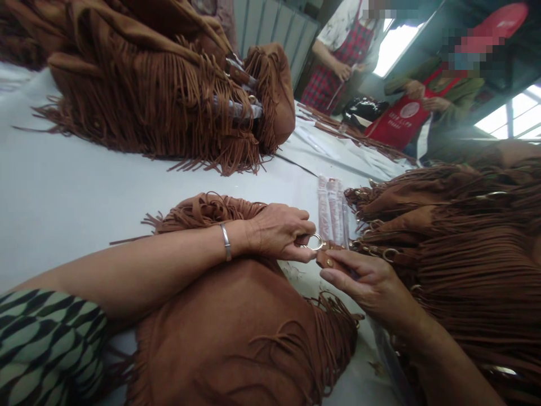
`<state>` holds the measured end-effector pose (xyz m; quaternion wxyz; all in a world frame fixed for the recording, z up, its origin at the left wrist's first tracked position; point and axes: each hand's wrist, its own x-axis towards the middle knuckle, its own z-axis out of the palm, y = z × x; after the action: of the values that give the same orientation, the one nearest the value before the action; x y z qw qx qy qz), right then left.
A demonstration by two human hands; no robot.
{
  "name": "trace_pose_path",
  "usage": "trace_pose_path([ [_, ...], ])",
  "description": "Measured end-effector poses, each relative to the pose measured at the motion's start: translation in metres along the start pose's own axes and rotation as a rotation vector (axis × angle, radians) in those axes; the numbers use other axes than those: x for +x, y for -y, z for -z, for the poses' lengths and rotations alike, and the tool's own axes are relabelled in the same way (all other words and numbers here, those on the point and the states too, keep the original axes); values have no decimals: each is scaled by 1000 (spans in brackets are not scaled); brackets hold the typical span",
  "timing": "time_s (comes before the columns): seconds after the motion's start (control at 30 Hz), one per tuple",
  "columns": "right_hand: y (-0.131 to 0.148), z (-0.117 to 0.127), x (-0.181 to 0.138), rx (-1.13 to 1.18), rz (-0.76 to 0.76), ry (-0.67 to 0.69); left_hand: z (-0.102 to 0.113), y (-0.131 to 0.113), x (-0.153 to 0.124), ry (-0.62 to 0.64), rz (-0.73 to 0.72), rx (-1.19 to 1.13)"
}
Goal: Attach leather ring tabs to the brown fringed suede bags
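Observation:
My left hand (281,232) reaches across a brown fringed suede bag (236,316), its fingers closed on a pale metal ring (315,242). Facing it, my right hand (367,282) pinches the end of a brown leather strap (324,260) that has a round metal stud. Ring and strap end are close together; whether they are joined I cannot tell. The bag lies on the white table below both hands, and its fringe spreads at the right and far sides. Part of the strap is hidden behind my right fingers.
A heap of brown fringed bags (169,96) stands at the far left of the white table (105,197). More fringed bags (473,259) with metal rings are piled at the right. Plastic-wrapped straps (332,208) lie just beyond my hands. Two people in aprons (406,113) work across the table.

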<state>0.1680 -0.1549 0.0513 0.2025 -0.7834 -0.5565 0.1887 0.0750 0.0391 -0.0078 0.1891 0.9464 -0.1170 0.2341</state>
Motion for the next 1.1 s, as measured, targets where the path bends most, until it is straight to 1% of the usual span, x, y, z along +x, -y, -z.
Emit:
trace_pose_path([
  [0.2,-6,3,-2,-48,40,1,2,-2,0,1,-40,19],
  [0.37,-6,1,1,-63,90,-5,1,-2,0,-6,-80,32],
  [0.53,-5,1,2,-96,128,-17,1,-3,-1,-2,-81,58],
  [0.7,-5,-1,2,-64,110,-12,2,-3,-1,26,-82,70],
  [0.77,-3,-3,2,-45,66,-27,2,-3,-2,34,-90,63],
  [0.87,1,-7,1,25,-80,-74,2,-2,-2,36,-87,54],
  [0.93,5,-10,1,203,-204,-79,2,-2,-2,41,-84,54],
  [1.03,9,-15,1,610,-389,2,2,-3,-2,50,-96,63],
  [1.1,11,-18,2,794,-490,31,2,-3,-2,49,-105,71],
])
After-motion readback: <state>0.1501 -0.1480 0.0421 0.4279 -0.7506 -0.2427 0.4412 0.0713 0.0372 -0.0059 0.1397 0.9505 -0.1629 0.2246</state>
